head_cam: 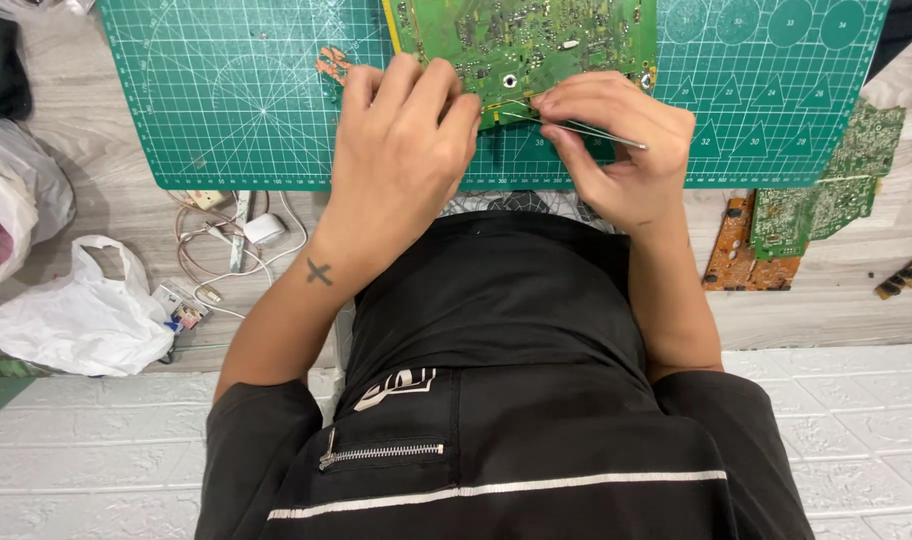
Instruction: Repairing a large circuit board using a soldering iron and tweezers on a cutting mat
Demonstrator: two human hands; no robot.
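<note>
A large green circuit board (536, 35) lies on a green cutting mat (246, 90) at the top centre. My left hand (401, 150) rests on the board's near left edge, fingers curled and pressing it down. My right hand (616, 150) pinches thin metal tweezers (586, 130), their tips pointing left to the board's near edge, close to my left fingertips. Both forearms reach out from black sleeves over a black garment.
White plastic bags (76, 320) lie at the left with a tangle of white cable (236, 240) and a small connector. At the right sit a smaller green board (826, 195) on an orange-brown board (741, 255), and another part (911, 275) at the edge.
</note>
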